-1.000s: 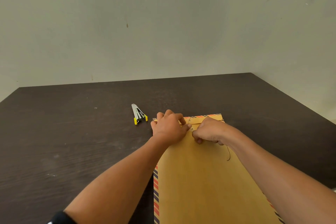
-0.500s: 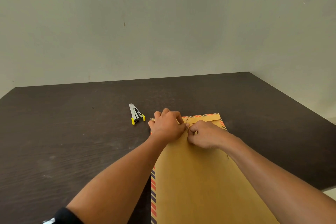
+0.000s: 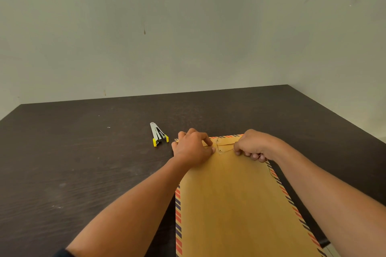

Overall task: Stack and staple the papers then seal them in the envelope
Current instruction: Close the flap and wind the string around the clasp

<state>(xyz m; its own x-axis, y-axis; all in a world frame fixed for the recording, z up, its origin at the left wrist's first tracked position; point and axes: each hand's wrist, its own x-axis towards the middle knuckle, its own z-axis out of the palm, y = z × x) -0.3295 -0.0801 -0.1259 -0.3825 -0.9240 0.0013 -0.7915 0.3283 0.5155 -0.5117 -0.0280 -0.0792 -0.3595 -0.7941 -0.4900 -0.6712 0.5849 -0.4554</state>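
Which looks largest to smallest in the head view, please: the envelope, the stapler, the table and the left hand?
1. table
2. envelope
3. left hand
4. stapler

The envelope runs toward the camera, so nearness inflates it. The hand clearly covers more of the view than the stapler.

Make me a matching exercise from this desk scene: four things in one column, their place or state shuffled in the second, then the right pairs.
Things
1. stapler
2. envelope
3. left hand
4. right hand

Places or states
A. lies flat under both hands, striped border along its edges
B. pinches the thin string pulled from the clasp
C. lies alone on the table, untouched
D. presses down the flap beside the eyelets

Pairs: 1-C, 2-A, 3-D, 4-B
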